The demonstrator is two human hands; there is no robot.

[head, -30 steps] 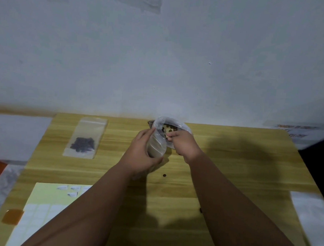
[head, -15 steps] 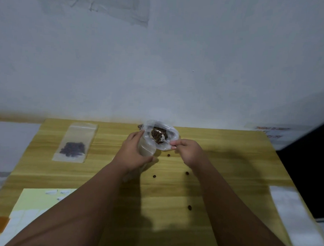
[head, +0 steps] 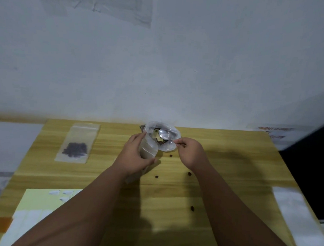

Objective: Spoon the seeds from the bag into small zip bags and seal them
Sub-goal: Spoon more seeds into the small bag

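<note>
while the left hand curls its fingers and thumb around a small zip bag and holds it upright over the wooden table, the right hand pinches the thin handle of a spoon between thumb and fingertips. the shiny bowl of the spoon is inside the open mouth of the seed bag, a clear plastic bag at the far edge of the table, in the middle. this seed bag is just to the right of the small zip bag and touches it. dark seeds lie in the seed bag under the spoon. some loose seeds lie on the table near the two forearms. at the far left a filled zip bag lies flat, with a dark heap of seeds in its near half. at the near left there is a pale label sheet with an orange piece beside it. a white plastic sheet lies at the near right edge.
</note>
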